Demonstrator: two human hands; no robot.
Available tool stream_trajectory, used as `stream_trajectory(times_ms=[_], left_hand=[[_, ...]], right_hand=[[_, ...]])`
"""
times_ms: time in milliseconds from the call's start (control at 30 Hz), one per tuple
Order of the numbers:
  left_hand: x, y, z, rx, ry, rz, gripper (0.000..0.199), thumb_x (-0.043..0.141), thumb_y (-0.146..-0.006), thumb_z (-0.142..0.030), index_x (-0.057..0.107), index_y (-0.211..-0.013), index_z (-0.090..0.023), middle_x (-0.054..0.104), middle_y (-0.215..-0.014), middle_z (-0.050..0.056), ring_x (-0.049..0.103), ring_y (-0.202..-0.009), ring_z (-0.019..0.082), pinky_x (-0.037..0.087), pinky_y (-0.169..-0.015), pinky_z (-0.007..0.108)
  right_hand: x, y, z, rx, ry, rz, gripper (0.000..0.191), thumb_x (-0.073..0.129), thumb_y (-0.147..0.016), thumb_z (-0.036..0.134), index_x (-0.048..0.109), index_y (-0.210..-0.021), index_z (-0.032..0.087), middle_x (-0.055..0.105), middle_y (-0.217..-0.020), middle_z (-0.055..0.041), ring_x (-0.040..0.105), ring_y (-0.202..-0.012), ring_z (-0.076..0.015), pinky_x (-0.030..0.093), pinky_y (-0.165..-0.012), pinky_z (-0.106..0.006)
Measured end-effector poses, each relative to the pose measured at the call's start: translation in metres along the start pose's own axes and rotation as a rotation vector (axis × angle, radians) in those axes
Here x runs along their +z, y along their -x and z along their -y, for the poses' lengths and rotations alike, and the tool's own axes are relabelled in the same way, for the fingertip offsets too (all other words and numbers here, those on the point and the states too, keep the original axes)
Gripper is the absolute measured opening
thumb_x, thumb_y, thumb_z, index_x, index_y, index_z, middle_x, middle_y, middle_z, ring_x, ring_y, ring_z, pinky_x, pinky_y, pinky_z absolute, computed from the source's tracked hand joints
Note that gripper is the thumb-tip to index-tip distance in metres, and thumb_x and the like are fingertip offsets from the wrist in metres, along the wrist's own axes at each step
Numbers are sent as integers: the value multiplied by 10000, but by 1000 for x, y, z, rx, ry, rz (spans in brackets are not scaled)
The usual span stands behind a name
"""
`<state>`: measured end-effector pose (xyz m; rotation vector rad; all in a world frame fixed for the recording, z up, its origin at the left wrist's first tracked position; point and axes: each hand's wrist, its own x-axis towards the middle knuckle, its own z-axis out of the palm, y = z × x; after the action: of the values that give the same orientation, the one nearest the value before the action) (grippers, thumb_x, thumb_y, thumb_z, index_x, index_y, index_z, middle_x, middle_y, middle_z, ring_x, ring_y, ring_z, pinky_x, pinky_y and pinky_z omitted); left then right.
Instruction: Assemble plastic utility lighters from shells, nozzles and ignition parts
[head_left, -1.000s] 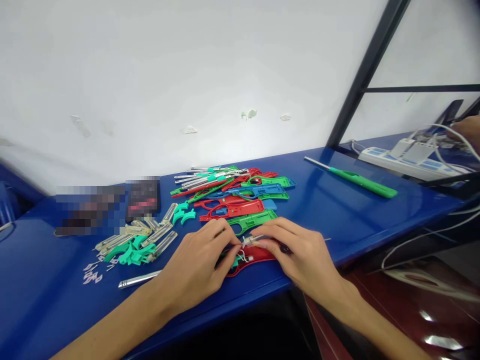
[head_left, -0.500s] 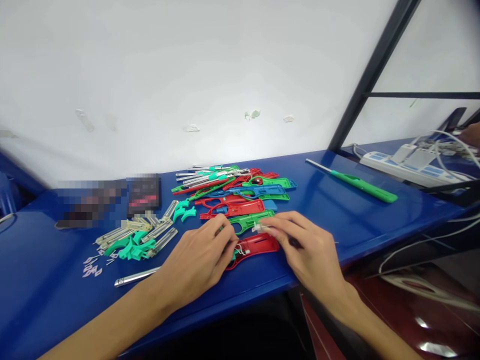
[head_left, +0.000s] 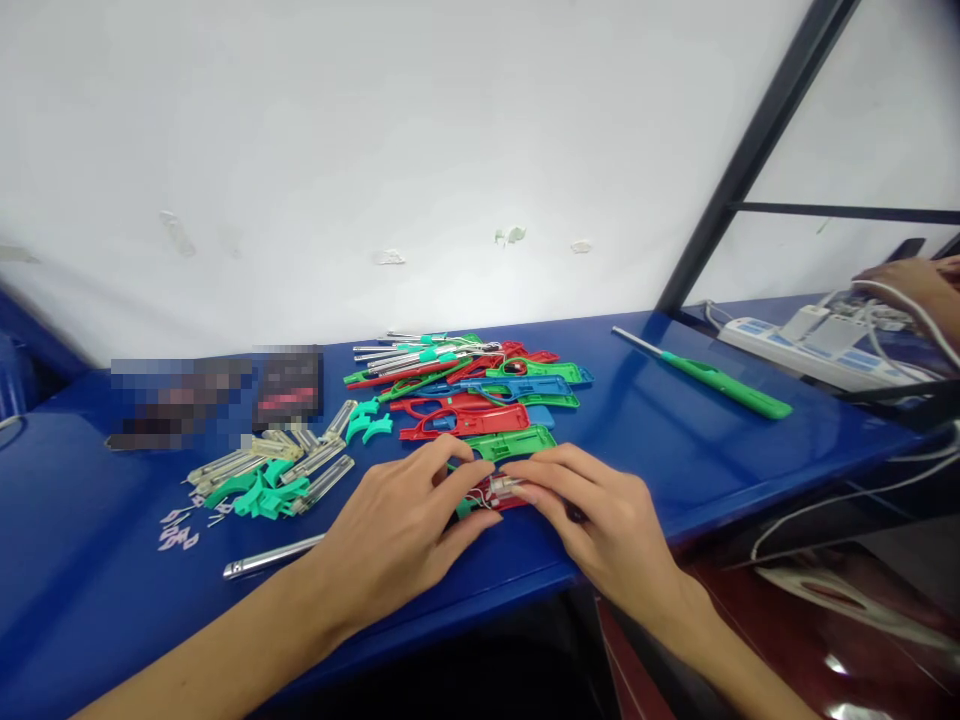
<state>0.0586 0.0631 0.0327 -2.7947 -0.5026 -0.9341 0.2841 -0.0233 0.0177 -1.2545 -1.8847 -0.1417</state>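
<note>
My left hand [head_left: 409, 520] is closed by finger and thumb on the handle half of a red lighter shell [head_left: 516, 502] at the table's front edge. White wires and a teal part show inside that shell. A small clear fuel tank [head_left: 501, 487] is pinched in my right hand [head_left: 611, 515], over the shell's cavity. Whether the tank touches the shell I cannot tell. Something dark shows under the right fingers, mostly hidden. A metal tube [head_left: 274, 557] reaches out from under my left wrist. Just behind the hands lies a green shell half [head_left: 517, 441].
More red, green and blue shells [head_left: 487, 418] and metal tubes [head_left: 405, 357] are piled behind. Clear tanks [head_left: 322, 483], teal triggers [head_left: 266, 495] and small pinkish pieces [head_left: 176, 535] lie left. A whole green lighter [head_left: 727, 386] and power strip [head_left: 795, 350] are right, near another person's hand [head_left: 911, 285].
My right hand has brought the clear tank down and left, over the red shell. My left thumb has shifted right along the shell. The other person's hand reaches further in above the power strip.
</note>
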Motion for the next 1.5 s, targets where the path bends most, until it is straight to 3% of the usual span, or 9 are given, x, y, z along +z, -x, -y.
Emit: stream_trajectory(times_ms=[100,333,533,833,1100,1233,1333,1433,1500], left_hand=[[0,-2,-2,5,-25,-4,279,436,-1175,-408,633,-1162,-211,722,-1063,32,704,-749,162,502,-597,281],[0,-5,0,15,-80,-32,292,431,-1182,-377,653,-1104,-204,742,-1001,17,699,-705,144,433,-524,270],[-5,-6,-1,90,-142,-48,298,413,-1177,-236,672,-1037,-193,748,-932,9,693,-675,127,376,-503,280],[-9,-4,0,197,-166,-74,383,302,-1159,-121,679,-1102,-161,785,-950,30,737,-700,141,482,-555,292],[-13,-6,3,243,-158,-48,331,393,-1103,-64,708,-1063,-157,763,-932,38,756,-764,150,531,-585,247],[-21,-6,2,194,-222,-45,303,409,-1126,-100,704,-1088,-156,770,-945,32,736,-718,160,470,-513,285],[-34,4,1,143,-278,-58,250,440,-1135,-121,688,-1136,-149,788,-1002,47,757,-771,169,499,-560,288],[-58,29,7,26,-338,-99,225,462,-1138,-122,676,-1202,-152,802,-1063,66,787,-853,174,549,-669,277],[-79,54,18,-135,-377,-127,186,520,-1143,-202,690,-1218,-185,805,-1084,48,787,-827,165,553,-678,265]], right_hand=[[-1,-1,0,-15,-7,15,262,571,-1140,320,812,-1170,222,830,-1058,-38,819,-890,-156,624,-839,-244],[-2,-1,0,-22,20,-14,295,551,-1148,352,818,-1180,231,837,-1047,-55,820,-888,-160,642,-800,-243],[-1,0,0,-32,31,-30,302,546,-1148,340,824,-1183,228,843,-1034,-58,825,-883,-162,646,-790,-234],[-1,2,-2,-71,53,-28,322,511,-1160,304,817,-1230,231,833,-1035,-67,818,-868,-148,641,-742,-223],[0,6,-6,-124,77,-39,299,535,-1141,241,811,-1257,247,832,-1049,-69,816,-858,-152,636,-697,-222],[2,8,-5,-38,15,-155,254,608,-1098,187,813,-1223,270,837,-1062,-37,820,-893,-162,653,-798,-239],[3,12,-7,-40,7,-161,223,658,-1078,204,810,-1213,294,843,-1065,-6,825,-893,-161,653,-802,-234],[2,15,-10,-103,68,-106,231,614,-1114,287,793,-1259,311,850,-1074,1,833,-859,-158,644,-685,-230],[-1,10,-8,-138,118,-96,236,593,-1126,319,783,-1266,319,861,-1096,2,842,-867,-171,651,-699,-252]])
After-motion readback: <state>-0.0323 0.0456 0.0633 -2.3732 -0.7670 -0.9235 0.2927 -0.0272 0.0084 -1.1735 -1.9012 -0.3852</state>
